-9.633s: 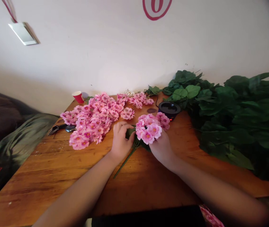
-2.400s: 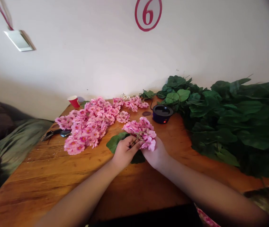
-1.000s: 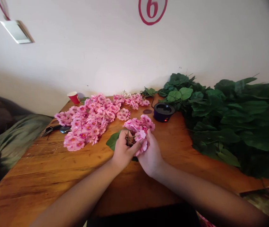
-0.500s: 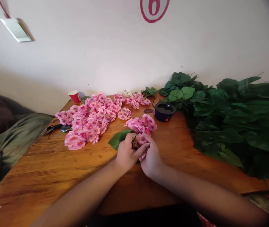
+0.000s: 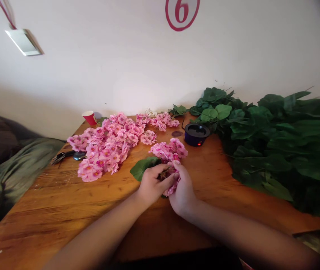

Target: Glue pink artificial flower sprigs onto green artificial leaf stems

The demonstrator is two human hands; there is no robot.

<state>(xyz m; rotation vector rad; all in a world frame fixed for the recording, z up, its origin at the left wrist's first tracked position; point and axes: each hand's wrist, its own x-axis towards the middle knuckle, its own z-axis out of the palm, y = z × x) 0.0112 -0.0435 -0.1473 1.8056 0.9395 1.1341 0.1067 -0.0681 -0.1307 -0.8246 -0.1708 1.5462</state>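
Observation:
My left hand (image 5: 154,183) is closed on the stem side of a pink flower bunch (image 5: 171,189), its thumb and index finger near thin stems. My right hand (image 5: 183,189) wraps the bunch from the right, its fingers mostly hidden behind the petals. A green leaf (image 5: 143,167) sticks out to the left, beyond my left hand. Just past both hands lies another pink flower cluster (image 5: 169,150). A large pile of pink flowers (image 5: 106,144) rests to the left of it.
On the wooden table (image 5: 72,202) a dark round pot (image 5: 196,134) shows a red light. Green leaves (image 5: 284,142) are heaped at the right. A red paper cup (image 5: 89,118) stands at the back left, and a dark-handled tool (image 5: 64,155) lies at the left edge.
My left fingers have closed in closer over the stems, and more pink petals show between the palms. The view has tilted slightly.

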